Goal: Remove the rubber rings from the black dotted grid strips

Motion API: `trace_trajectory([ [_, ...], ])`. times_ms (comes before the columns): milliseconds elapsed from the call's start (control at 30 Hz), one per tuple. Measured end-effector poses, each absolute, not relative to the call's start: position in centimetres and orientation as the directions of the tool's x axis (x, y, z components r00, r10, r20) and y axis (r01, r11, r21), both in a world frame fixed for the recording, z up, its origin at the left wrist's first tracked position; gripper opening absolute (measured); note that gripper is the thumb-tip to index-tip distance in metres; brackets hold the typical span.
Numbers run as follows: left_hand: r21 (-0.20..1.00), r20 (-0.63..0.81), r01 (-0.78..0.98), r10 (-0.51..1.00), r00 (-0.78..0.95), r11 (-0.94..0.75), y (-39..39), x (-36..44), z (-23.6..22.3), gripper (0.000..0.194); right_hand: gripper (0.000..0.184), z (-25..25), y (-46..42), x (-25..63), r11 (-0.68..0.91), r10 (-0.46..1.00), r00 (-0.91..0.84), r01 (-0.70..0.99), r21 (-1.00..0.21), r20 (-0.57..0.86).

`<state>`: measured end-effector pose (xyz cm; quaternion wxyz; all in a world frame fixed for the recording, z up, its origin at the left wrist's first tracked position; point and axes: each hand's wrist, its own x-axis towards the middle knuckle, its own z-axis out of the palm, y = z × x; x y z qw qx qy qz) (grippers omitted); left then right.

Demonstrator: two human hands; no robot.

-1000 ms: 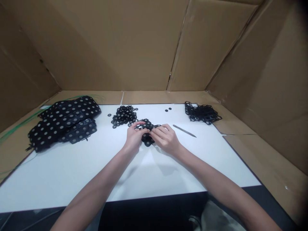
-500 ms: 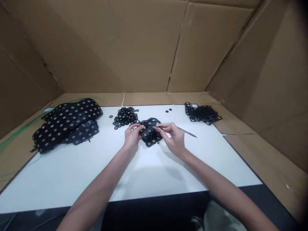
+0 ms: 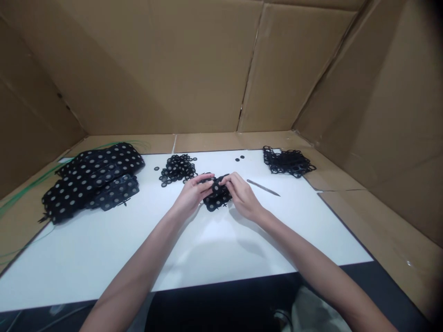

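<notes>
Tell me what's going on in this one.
The left hand and right hand both grip a black dotted piece over a white board. Behind it lies a pile of small black rings; a larger dotted stack lies left, a thin pointed tool right.

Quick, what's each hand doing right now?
Left hand: fingers closed on the black dotted piece.
Right hand: fingertips pinching the same piece's right side.
</notes>
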<state>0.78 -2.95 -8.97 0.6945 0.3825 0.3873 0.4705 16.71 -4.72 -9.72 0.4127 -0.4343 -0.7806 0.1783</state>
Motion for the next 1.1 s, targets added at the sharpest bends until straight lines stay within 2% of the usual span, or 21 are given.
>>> trace_trajectory([
  [167,0.904,-0.204,-0.334,0.956,0.212,0.267,-3.1,0.9,-9.0,0.027,0.015,-9.3,-4.8,16.9,0.627,0.778,-0.419,0.553,-0.548,0.467],
  [300,0.881,-0.255,-0.357,0.948,0.193,0.31,-3.0,0.9,-9.0,0.022,0.022,-9.7,-4.4,17.1,0.669,0.73,-0.422,0.604,-0.434,0.538],
  [433,0.889,-0.242,-0.346,0.949,0.203,0.301,-3.1,0.8,-9.0,0.024,0.021,-10.4,-4.0,17.2,0.727,0.601,-0.434,0.645,-0.234,0.672],
  [567,0.905,-0.263,-0.289,0.944,0.198,0.312,-3.2,0.7,-8.9,0.028,0.02,-10.5,-4.3,17.1,0.733,0.515,-0.481,0.676,-0.074,0.71],
  [700,0.86,-0.324,-0.348,0.926,0.192,0.373,-3.1,0.5,-9.0,0.025,0.019,-10.6,-4.7,16.7,0.742,0.485,-0.466,0.667,-0.066,0.74],
  [933,0.863,-0.334,-0.335,0.925,0.182,0.378,-3.0,0.6,-9.5,0.021,0.021,-10.7,-4.9,16.4,0.717,0.584,-0.455,0.678,-0.164,0.672],
  [1100,0.815,-0.401,-0.379,0.899,0.178,0.439,-2.9,0.5,-9.7,0.023,0.02,-10.9,-4.9,16.4,0.72,0.555,-0.494,0.688,-0.089,0.669],
])
